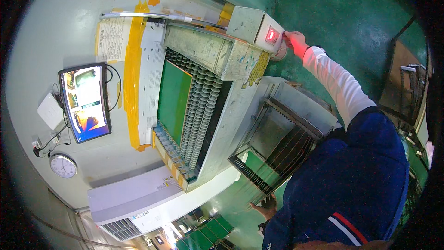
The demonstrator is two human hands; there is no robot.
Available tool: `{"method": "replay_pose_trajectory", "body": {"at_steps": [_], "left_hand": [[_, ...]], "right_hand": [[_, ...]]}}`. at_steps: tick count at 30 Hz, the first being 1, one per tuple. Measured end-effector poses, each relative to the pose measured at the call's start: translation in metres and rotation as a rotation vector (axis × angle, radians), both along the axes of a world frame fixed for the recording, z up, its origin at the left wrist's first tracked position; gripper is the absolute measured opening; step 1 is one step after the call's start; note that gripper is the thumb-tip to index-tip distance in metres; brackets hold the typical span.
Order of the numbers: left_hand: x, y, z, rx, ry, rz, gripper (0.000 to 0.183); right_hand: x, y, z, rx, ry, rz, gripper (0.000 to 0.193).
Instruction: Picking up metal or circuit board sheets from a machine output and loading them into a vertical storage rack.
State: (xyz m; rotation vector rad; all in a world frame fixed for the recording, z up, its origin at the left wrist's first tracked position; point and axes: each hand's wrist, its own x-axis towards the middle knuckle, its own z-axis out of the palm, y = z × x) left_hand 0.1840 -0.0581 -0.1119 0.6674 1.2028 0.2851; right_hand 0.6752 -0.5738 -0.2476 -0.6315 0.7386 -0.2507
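My right hand (pixel 296 42) reaches to the side of a grey control box (pixel 252 24) with a red-lit display (pixel 272 35). Its fingers are drawn together at the box's edge; what they touch there is hidden. Beside a slotted metal rack (pixel 303 122), close to its lower edge in the picture, is my left hand (pixel 265 207), fingers spread and apparently holding nothing. Inside the rack, green shows between the slotted bars. A flat green panel (pixel 175 102) lies on the wheeled rollers (pixel 202 111) of a conveyor machine between the box and the wall.
The machine's metal frame (pixel 219 134) stands between the wall and the rack. On the wall are a screen (pixel 85 102), a clock (pixel 63 166) and a paper notice (pixel 112 41). A white air conditioner (pixel 148 199) stands beside the machine. A brown board (pixel 400 76) is on the green floor (pixel 333 14).
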Motion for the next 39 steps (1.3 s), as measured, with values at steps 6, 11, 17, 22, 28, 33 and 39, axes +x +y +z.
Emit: {"method": "replay_pose_trajectory", "body": {"at_steps": [6,11,17,22,28,33,39], "left_hand": [[0.002,-0.005,0.0,0.017,-0.007,0.012,0.121],[0.002,-0.005,0.0,0.023,-0.043,-0.001,0.117],[-0.014,0.021,-0.019,-0.063,-0.078,0.012,0.114],[0.001,0.004,-0.009,-0.009,-0.004,0.056,0.117],[-0.006,0.005,-0.008,-0.031,-0.083,0.048,0.118],[-0.002,0.0,0.0,-0.049,-0.036,0.078,0.108],[-0.011,0.022,-0.018,-0.045,-0.11,-0.032,0.089]], "right_hand": [[0.0,-0.001,-0.003,-0.017,0.007,-0.034,0.019],[-0.002,0.001,0.003,-0.014,0.018,-0.012,0.018],[-0.004,0.001,0.0,-0.025,0.039,0.013,0.02],[-0.013,0.003,-0.003,-0.037,-0.009,-0.05,0.025],[-0.044,0.015,-0.005,-0.073,0.029,0.095,0.03],[-0.077,0.047,-0.034,-0.127,0.15,0.341,0.036],[-0.12,0.09,-0.036,0.001,0.063,0.914,0.036]]}}
